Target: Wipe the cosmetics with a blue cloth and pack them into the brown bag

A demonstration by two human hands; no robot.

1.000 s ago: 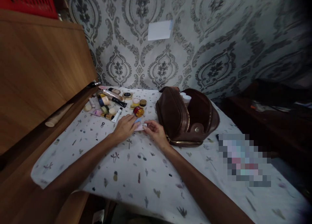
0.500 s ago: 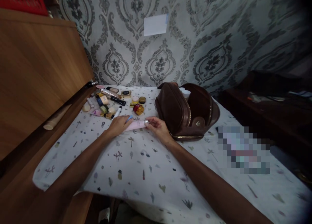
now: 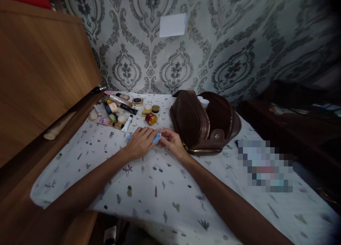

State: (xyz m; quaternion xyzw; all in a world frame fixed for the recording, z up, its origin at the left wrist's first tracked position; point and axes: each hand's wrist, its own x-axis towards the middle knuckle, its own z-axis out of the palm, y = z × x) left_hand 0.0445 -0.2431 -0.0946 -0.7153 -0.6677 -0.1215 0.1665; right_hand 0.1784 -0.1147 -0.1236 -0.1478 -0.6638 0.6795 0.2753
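My left hand point(image 3: 140, 142) lies over a pale blue tube point(image 3: 157, 137) on the printed white cloth point(image 3: 149, 188), fingers curled around it. My right hand point(image 3: 172, 141) pinches the tube's right end, its fingertips meeting those of the left. Most of the tube is hidden under the left hand; a blue bit shows at its left edge too. Both hands sit just left of an open brown leather pouch point(image 3: 197, 126).
Several small cosmetics point(image 3: 121, 111) are scattered at the back left: tubes, jars, a red pot point(image 3: 151, 119). White bottles point(image 3: 204, 102) stand inside the pouch. A wooden panel point(image 3: 39, 74) rises on the left. Dark furniture point(image 3: 293, 120) stands at the right.
The tube showed pink between the hands half a second ago; now its blue side shows and the left hand covers more of it. The hands have drawn closer together.
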